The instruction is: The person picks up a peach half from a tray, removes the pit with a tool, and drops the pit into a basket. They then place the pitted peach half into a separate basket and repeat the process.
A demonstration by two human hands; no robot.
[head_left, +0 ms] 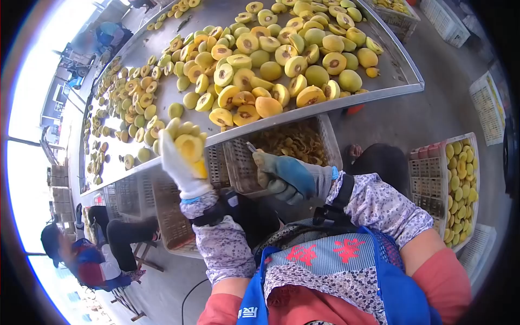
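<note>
My left hand (183, 157), in a white and yellow glove, is raised beside the near edge of the metal table (325, 104). Its fingers are closed around a yellow peach half (189, 147), cut face toward me. In a grey-blue glove, my right hand (287, 174) is wrapped round a small hand tool (251, 147). Only the tool's thin metal end shows past the thumb; the rest is hidden in the fist. Many halved peaches (246, 43) are heaped on the table, some with brown pits or hollows showing.
Below the table edge stands a crate (330, 138) with peelings or scraps in it. A brown crate (170, 206) is under my left arm. At right, a crate (471, 189) holds peach halves. Another person (97, 254) sits at lower left, and more crates (444, 21) line the floor.
</note>
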